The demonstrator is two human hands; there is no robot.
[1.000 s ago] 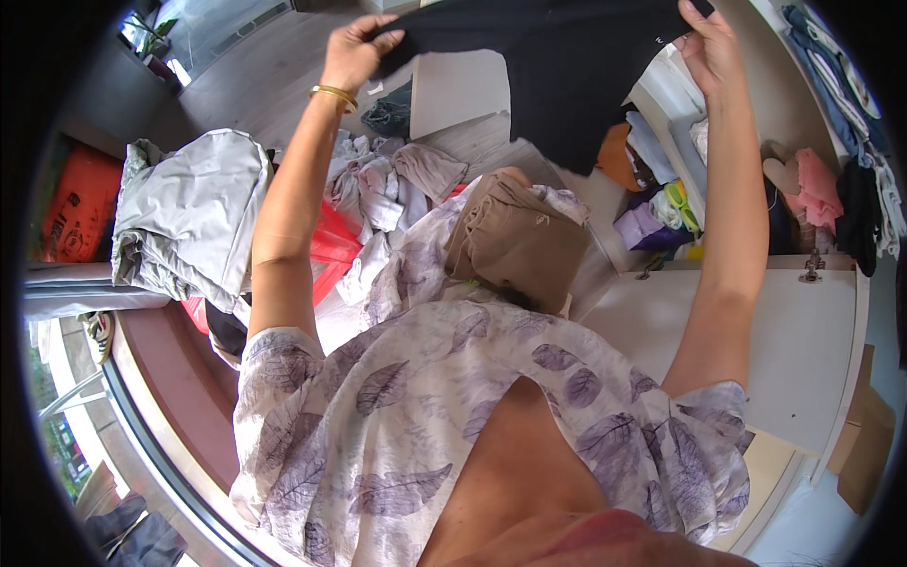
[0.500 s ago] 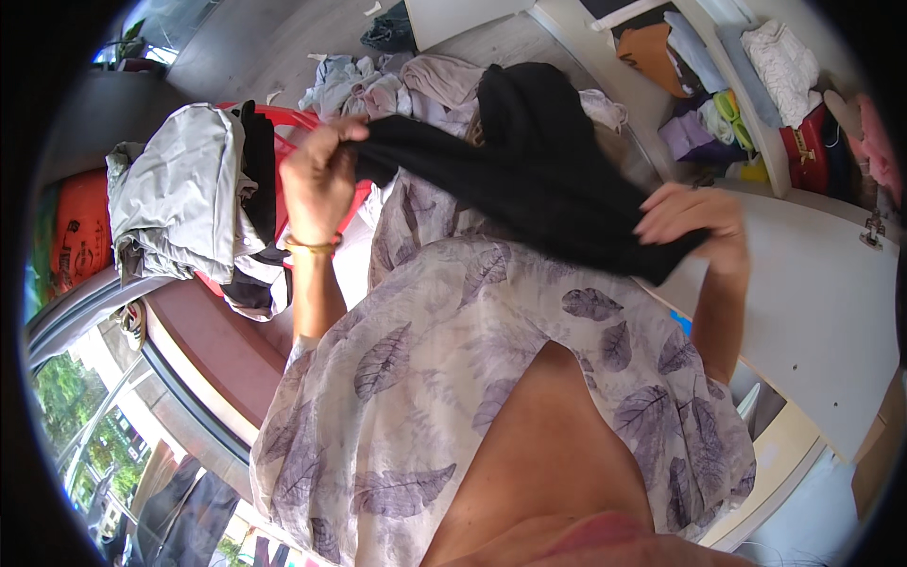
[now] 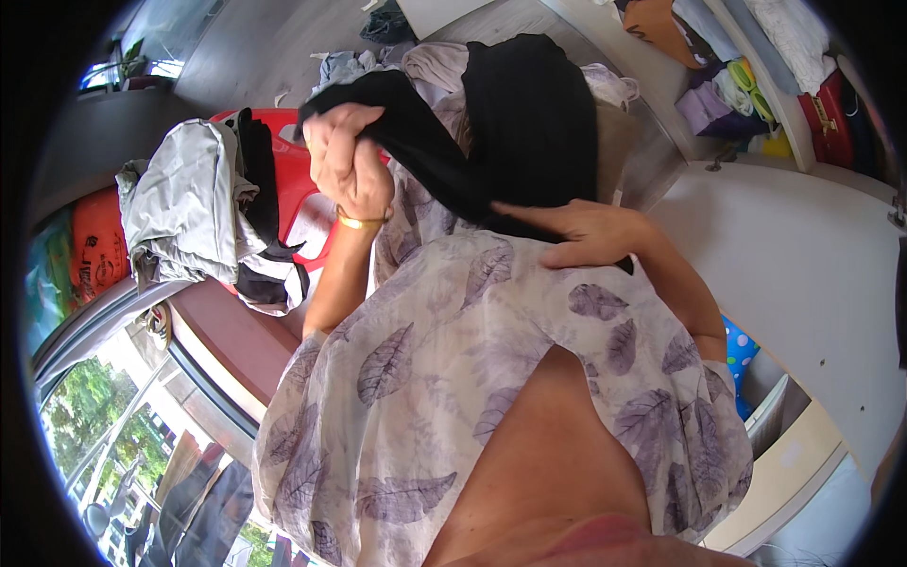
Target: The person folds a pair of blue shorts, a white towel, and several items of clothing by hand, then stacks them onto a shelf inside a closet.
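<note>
A black garment [image 3: 534, 123] lies across my lap, its broad part hanging over the far side. One long, narrow section, like a sleeve or a leg, stretches up to the left. My left hand [image 3: 350, 161], raised at that end, is closed on the cloth with its fingers curled in. My right hand [image 3: 595, 231] rests on the near part of the garment, fingers stretched out to the left and thumb apart. A small black end shows below the right palm. The garment's exact kind cannot be made out.
Grey and black clothes are draped on a red chair [image 3: 300, 170] at the left. Loose laundry [image 3: 439, 68] is heaped beyond my knees. At the right stand shelves with folded clothes and an open white cabinet door [image 3: 775, 274]. A window lies lower left.
My right hand has moved left and inward, from gripping the garment's right end to lying on it. My left hand has turned with its end, and the broad part has swung down over the far side.
</note>
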